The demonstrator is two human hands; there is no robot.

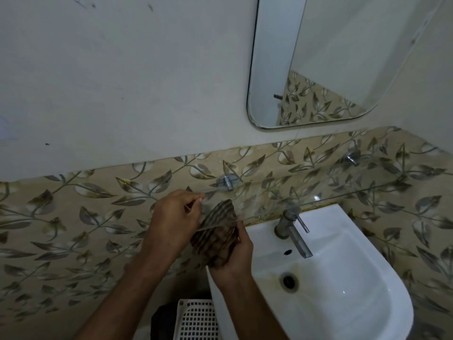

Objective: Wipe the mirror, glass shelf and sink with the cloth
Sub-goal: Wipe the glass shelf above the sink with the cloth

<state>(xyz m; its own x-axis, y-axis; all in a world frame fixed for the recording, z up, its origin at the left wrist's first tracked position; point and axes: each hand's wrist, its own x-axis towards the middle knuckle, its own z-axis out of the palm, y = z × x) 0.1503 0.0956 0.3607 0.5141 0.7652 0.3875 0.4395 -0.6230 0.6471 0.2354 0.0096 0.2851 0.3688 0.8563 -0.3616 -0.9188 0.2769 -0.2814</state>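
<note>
A brown striped cloth [219, 235] is wrapped over the left end of the glass shelf [343, 190], which runs along the tiled wall above the sink. My right hand [235, 256] grips the cloth from below and from the right. My left hand [175, 217] rests at the shelf's left end, its fingers curled and pinching the cloth's upper edge beside the glass. The white sink [343, 290] stands at lower right with a steel tap [293, 231]. The rounded mirror [318, 60] hangs on the wall at upper right.
Two chrome brackets [226, 182] [353, 157] fix the shelf to the leaf-patterned tiles. A white perforated plastic basket [196, 320] with something dark beside it sits on the floor below the sink's left edge. The plain wall fills the upper left.
</note>
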